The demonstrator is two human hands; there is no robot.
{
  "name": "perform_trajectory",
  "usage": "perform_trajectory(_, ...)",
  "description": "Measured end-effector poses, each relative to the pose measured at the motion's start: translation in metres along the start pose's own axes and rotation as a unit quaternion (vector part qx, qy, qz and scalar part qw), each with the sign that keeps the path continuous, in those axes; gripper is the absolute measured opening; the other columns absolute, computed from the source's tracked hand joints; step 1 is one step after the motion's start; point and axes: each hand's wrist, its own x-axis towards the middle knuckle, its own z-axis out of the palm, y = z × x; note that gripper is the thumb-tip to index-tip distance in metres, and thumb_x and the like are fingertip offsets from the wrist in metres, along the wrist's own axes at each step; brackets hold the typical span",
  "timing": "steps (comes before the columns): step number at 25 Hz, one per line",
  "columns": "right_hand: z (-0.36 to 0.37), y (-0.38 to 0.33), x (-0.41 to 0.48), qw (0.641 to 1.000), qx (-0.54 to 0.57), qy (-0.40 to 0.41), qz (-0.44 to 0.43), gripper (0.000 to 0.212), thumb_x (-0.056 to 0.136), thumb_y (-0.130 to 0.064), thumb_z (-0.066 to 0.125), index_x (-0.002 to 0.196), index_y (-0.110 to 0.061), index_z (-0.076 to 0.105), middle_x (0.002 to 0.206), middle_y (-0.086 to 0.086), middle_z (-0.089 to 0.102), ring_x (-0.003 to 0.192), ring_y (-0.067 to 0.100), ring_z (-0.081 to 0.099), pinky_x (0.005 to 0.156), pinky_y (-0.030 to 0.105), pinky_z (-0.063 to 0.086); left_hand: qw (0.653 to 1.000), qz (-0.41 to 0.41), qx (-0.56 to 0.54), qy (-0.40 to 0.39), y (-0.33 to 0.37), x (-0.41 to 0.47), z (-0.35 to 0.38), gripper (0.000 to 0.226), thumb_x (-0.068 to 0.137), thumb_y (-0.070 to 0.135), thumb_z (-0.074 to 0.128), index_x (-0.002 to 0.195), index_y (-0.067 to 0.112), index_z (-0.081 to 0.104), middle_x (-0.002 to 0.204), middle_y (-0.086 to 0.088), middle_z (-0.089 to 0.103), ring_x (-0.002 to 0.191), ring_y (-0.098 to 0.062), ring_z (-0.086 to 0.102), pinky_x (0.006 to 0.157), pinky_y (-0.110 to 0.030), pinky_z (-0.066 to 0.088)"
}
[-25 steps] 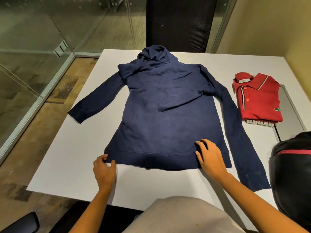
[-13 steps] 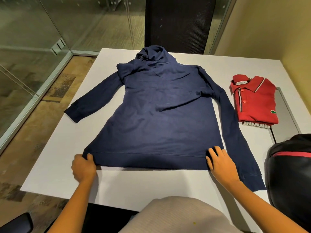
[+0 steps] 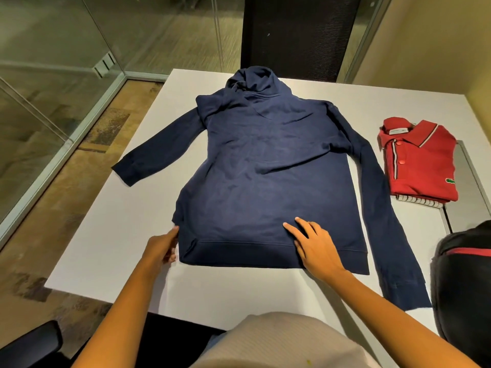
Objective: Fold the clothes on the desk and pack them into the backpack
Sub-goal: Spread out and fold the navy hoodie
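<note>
Navy hoodie [image 3: 265,181] lies spread flat, hood at the far end, in the middle of the white counter [image 3: 106,248]. Both sleeves are extended: the left one angles out toward the counter's left edge, and the right one runs down the garment's right side to the near edge.

Left hand [image 3: 162,247] is at the left corner of the hem, fingers reaching to the edge of the cloth, which is bunched there. Whether it pinches the fabric cannot be told. Right hand [image 3: 316,248] rests palm down on the lower front of the hoodie, fingers straight and spread across the hem band, holding nothing.

A folded red polo shirt [image 3: 422,160] sits on a striped garment [image 3: 419,202] at the counter's right side, apart from the hoodie. The black backpack [image 3: 465,288], with a red stripe, stands at the near right, just beside the right cuff.
</note>
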Motion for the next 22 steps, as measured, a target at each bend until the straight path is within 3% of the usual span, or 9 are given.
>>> perform_trajectory(2, -0.002, 0.006, 0.001, 1.000, -0.024, -0.014, -0.004, 0.045, 0.096, -0.033, 0.033, 0.132, -0.025, 0.058, 0.133, 0.007, 0.056, 0.104, 0.030, 0.057, 0.073, 0.038, 0.050, 1.000, 0.000, 0.023, -0.020, 0.008, -0.004, 0.006, 0.044, 0.094, 0.044, 0.057, 0.081, 0.002, 0.060, 0.071, -0.012, 0.057, 0.060, -0.021, 0.050, 0.064, -0.031, 0.048)
perform_trajectory(4, -0.004, 0.013, 0.002, 0.999, -0.028, -0.017, -0.013, 0.038, 0.094, -0.026, 0.046, 0.128, -0.024, 0.060, 0.132, 0.006, 0.057, 0.103, 0.031, 0.058, 0.072, 0.037, 0.048, 0.998, -0.020, -0.047, -0.042, 0.013, -0.007, 0.007, 0.044, 0.096, 0.045, 0.052, 0.084, 0.004, 0.063, 0.081, -0.013, 0.065, 0.071, -0.024, 0.060, 0.070, -0.036, 0.053)
perform_trajectory(6, -0.004, 0.016, 0.002, 1.000, -0.018, -0.018, -0.013, 0.041, 0.086, -0.017, 0.065, 0.127, -0.022, 0.060, 0.131, 0.007, 0.057, 0.103, 0.031, 0.058, 0.073, 0.037, 0.048, 0.993, -0.061, -0.087, -0.050, 0.019, -0.008, 0.006, 0.041, 0.098, 0.045, 0.047, 0.084, 0.009, 0.061, 0.079, -0.011, 0.064, 0.073, -0.025, 0.062, 0.065, -0.037, 0.054)
perform_trajectory(9, -0.001, 0.011, 0.003, 1.000, -0.011, -0.010, 0.006, 0.046, 0.080, -0.014, 0.072, 0.124, -0.021, 0.061, 0.130, 0.008, 0.057, 0.104, 0.032, 0.058, 0.076, 0.039, 0.049, 0.987, -0.118, -0.086, -0.069, 0.025, -0.002, -0.001, 0.036, 0.095, 0.042, 0.056, 0.081, 0.009, 0.061, 0.067, -0.006, 0.065, 0.070, -0.022, 0.064, 0.076, -0.038, 0.054)
perform_trajectory(10, 0.000, 0.009, 0.003, 1.000, -0.013, -0.008, 0.012, 0.046, 0.080, -0.013, 0.072, 0.124, -0.021, 0.061, 0.131, 0.008, 0.057, 0.105, 0.032, 0.057, 0.078, 0.040, 0.049, 0.985, -0.134, -0.071, -0.083, 0.025, 0.003, -0.004, 0.034, 0.095, 0.039, 0.058, 0.077, 0.010, 0.061, 0.060, -0.004, 0.065, 0.062, -0.018, 0.065, 0.076, -0.034, 0.054)
perform_trajectory(12, 0.002, 0.005, 0.002, 0.999, -0.019, -0.004, 0.028, 0.046, 0.079, -0.014, 0.073, 0.123, -0.019, 0.061, 0.131, 0.010, 0.056, 0.106, 0.033, 0.058, 0.081, 0.042, 0.050, 0.981, -0.155, -0.048, -0.101, 0.028, 0.011, -0.008, 0.035, 0.097, 0.031, 0.055, 0.070, 0.010, 0.059, 0.048, -0.002, 0.061, 0.042, -0.012, 0.059, 0.057, -0.025, 0.055)
perform_trajectory(14, 0.003, 0.001, 0.002, 0.998, -0.028, 0.003, 0.058, 0.045, 0.078, -0.014, 0.074, 0.120, -0.015, 0.061, 0.127, 0.013, 0.057, 0.103, 0.033, 0.059, 0.079, 0.044, 0.051, 0.981, -0.165, -0.037, -0.099, 0.029, 0.017, -0.010, 0.036, 0.098, 0.025, 0.055, 0.065, 0.010, 0.054, 0.046, -0.003, 0.056, 0.036, -0.011, 0.051, 0.041, -0.019, 0.049)
perform_trajectory(18, 0.004, -0.004, 0.001, 0.995, -0.024, 0.013, 0.101, 0.040, 0.079, -0.013, 0.075, 0.117, -0.011, 0.061, 0.120, 0.016, 0.059, 0.096, 0.034, 0.060, 0.073, 0.044, 0.053, 0.990, -0.125, -0.001, -0.064, 0.032, 0.023, -0.008, 0.039, 0.092, 0.034, 0.063, 0.069, 0.006, 0.052, 0.056, -0.009, 0.055, 0.054, -0.017, 0.050, 0.044, -0.022, 0.052)
perform_trajectory(22, 0.007, -0.002, -0.004, 0.994, -0.032, 0.028, 0.105, 0.037, 0.082, -0.015, 0.073, 0.117, -0.012, 0.061, 0.117, 0.015, 0.059, 0.098, 0.033, 0.060, 0.076, 0.044, 0.052, 0.977, -0.158, -0.077, -0.120, 0.028, 0.026, -0.009, 0.050, 0.088, 0.056, 0.055, 0.078, 0.007, 0.059, 0.069, -0.010, 0.062, 0.060, -0.016, 0.058, 0.056, -0.025, 0.055)
